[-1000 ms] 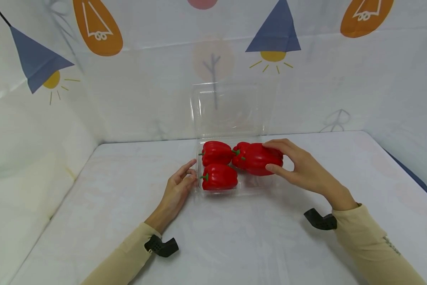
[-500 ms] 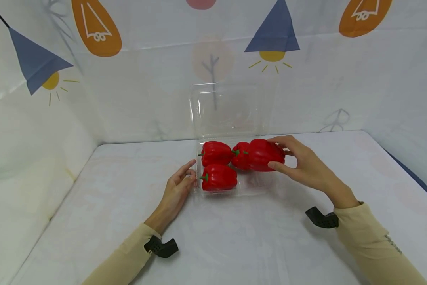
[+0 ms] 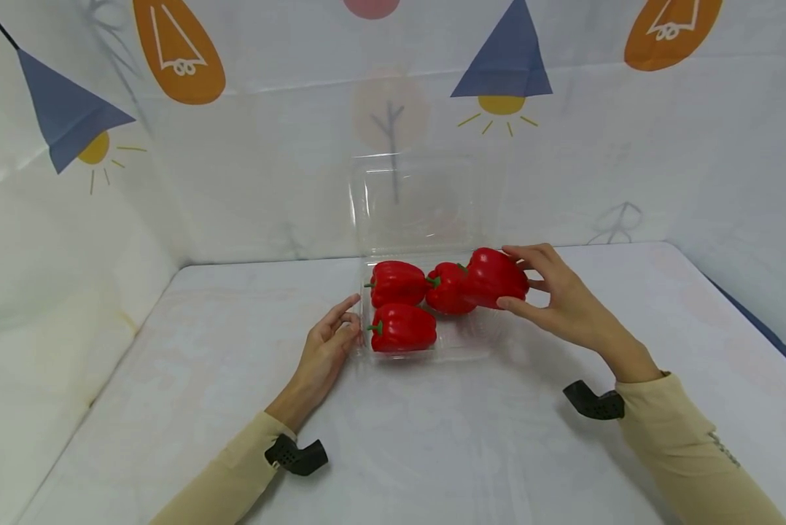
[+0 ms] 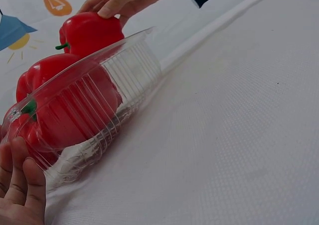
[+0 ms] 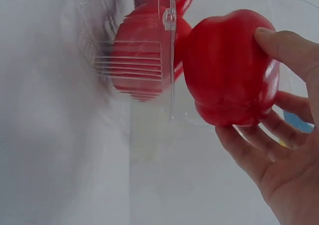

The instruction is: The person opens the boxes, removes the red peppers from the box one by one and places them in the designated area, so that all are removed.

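Observation:
My right hand (image 3: 563, 310) grips a red bell pepper (image 3: 496, 277), thumb on the near side and fingers on the far side. In the right wrist view this held pepper (image 5: 229, 68) is at rim height beside the clear plastic clamshell box (image 5: 167, 100). Three more red peppers lie inside the box: one back left (image 3: 398, 283), one front left (image 3: 402, 328) and one back right (image 3: 447, 288), partly hidden by the held one. My left hand (image 3: 324, 361) rests at the box's left side, its fingers (image 4: 35, 180) loosely extended against the clear wall.
The box's clear lid (image 3: 422, 204) stands raised at the back, hinged along the far edge. White cloth covers the table (image 3: 432, 437). A white printed fabric wall (image 3: 268, 160) rises right behind the box.
The held pepper has moved right and slightly back and up, and its stem end has turned away. More of the back right pepper shows. My left hand has stayed at the box's side.

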A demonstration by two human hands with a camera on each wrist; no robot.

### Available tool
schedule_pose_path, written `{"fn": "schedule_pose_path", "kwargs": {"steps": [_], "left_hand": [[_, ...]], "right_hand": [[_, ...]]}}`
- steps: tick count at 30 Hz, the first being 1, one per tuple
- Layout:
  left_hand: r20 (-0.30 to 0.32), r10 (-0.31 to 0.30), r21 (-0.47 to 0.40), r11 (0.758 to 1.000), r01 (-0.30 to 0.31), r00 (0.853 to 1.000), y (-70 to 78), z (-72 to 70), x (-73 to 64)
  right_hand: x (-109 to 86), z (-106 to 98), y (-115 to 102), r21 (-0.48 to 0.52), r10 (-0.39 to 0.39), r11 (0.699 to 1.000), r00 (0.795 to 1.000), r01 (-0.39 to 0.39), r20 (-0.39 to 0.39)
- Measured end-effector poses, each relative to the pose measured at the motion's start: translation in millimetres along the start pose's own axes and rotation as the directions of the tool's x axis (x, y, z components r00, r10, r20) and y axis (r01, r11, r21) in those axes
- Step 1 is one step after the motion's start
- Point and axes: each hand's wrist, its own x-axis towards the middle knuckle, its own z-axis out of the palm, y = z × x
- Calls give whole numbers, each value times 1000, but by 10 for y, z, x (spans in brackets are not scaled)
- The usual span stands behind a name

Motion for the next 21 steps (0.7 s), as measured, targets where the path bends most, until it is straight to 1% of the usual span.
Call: {"fn": "schedule_pose_path", "kwargs": {"steps": [9,15,21], "left_hand": [[10,21,12,1000,-21,1000,-8,-20,7],[7,35,17,999,-36,999,1,-5,-5],[3,40,18,999,-40,999,2,9,-7]], "right_hand": [[15,-27,44,-3,82,997,994,-82,-66],[6,-39,72,29,171,985,981,-169,-88],[-6,-34,126,40,234,972,967,-231,-100]]}}
